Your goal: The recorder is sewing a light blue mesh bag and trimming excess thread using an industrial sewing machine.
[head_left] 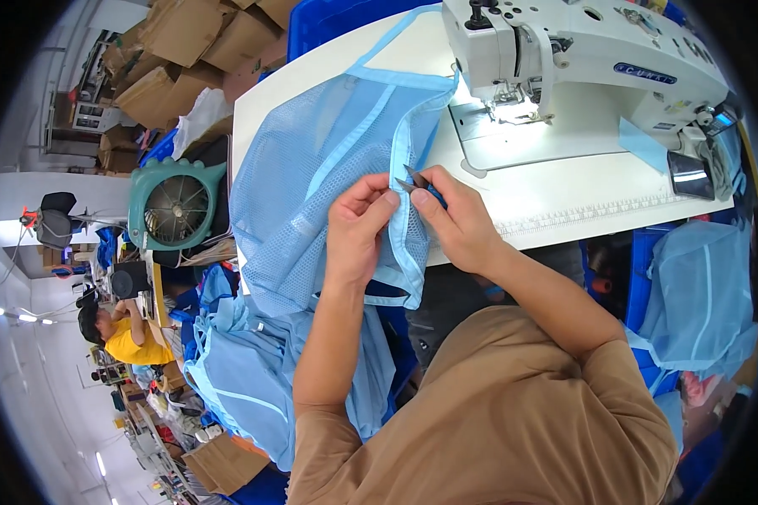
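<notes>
A light blue mesh piece (286, 185) with paler binding strips lies over the left part of the white sewing table. My left hand (355, 225) is closed, pinching the bound edge (403, 220) of this piece between thumb and fingers. Close beside it, my right hand (459, 220) grips a small pair of thread snips (432, 192) with dark blades and a blue part. The blades point left and lie at the binding, near my left fingertips. Whether they touch a thread is too small to tell. The piece's lower bound edge hangs over the table's front.
A white sewing machine (598, 76) with its lamp lit stands at the back right. Near the table's right end lies a phone (691, 175). More light blue pieces (257, 370) are heaped at the lower left, others (703, 295) over a blue bin. A green fan (177, 204) stands left.
</notes>
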A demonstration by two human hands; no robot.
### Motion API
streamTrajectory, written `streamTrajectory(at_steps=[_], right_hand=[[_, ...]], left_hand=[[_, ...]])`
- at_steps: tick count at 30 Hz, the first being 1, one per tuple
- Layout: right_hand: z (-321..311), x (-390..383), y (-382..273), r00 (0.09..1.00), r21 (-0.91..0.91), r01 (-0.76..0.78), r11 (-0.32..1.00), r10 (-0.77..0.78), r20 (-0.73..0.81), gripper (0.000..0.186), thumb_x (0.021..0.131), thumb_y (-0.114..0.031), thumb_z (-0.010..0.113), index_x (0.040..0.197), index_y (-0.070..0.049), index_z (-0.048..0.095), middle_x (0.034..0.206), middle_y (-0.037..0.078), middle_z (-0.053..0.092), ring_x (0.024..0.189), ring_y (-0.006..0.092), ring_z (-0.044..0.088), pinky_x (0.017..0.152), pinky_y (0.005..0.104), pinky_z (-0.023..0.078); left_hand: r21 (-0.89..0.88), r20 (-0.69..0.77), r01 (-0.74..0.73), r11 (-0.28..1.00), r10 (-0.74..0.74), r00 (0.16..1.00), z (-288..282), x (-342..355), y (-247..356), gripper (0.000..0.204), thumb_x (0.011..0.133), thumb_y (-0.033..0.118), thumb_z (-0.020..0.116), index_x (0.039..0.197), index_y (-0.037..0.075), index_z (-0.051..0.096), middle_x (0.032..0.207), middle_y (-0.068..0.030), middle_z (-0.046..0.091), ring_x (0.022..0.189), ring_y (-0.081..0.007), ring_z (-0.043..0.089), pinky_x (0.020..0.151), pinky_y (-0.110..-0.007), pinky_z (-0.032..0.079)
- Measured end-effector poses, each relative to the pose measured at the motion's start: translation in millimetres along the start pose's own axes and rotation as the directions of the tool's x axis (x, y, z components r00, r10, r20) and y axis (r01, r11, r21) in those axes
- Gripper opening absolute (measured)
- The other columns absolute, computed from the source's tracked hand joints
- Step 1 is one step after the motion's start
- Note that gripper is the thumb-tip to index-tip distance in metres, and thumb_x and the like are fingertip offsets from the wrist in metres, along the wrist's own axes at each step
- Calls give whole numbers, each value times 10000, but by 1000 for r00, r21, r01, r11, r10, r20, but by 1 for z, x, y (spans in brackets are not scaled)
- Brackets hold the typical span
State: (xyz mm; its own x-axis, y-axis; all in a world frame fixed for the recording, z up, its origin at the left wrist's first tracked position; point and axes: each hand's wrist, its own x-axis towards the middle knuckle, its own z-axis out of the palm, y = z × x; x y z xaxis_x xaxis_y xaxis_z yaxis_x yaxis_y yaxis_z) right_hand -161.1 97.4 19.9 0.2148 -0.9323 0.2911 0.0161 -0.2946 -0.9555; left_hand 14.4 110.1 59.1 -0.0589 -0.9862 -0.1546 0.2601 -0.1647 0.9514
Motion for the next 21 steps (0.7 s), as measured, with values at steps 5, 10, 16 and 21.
streamTrajectory(at_steps=[5,10,16,21], right_hand=[[-8,10,2,999,33,-44,998,44,-13,278,1066,-273,593,1091,4,611,864,152,651,771,293,633,724,401,501],[10,23,-39,980,-81,120,989,-131,-148,297,941,-220,759,1090,7,639,857,118,657,758,249,626,736,367,514],[-4,26,-24,999,40,-4,999,6,-45,306,917,-193,772,1131,1,670,910,122,684,786,235,627,733,369,509],[-11,25,-17,977,-92,145,985,-128,168,270,934,-159,753,1142,2,694,950,86,715,821,172,620,783,343,517]], left_hand=[[93,-75,-113,989,121,990,3,-1,9,233,1000,46,675,1218,-34,693,1054,-49,741,896,-81,672,826,-237,535],[83,-170,-247,966,258,951,19,28,28,196,990,31,663,1177,-20,695,975,-24,718,819,-77,653,732,-212,510],[507,-115,71,859,-14,993,39,52,90,257,999,264,696,1040,12,724,882,-55,715,721,-126,660,656,-247,511],[884,12,129,450,-297,955,26,77,107,365,1001,318,662,870,-16,731,740,-92,703,594,-166,665,583,-297,539]])
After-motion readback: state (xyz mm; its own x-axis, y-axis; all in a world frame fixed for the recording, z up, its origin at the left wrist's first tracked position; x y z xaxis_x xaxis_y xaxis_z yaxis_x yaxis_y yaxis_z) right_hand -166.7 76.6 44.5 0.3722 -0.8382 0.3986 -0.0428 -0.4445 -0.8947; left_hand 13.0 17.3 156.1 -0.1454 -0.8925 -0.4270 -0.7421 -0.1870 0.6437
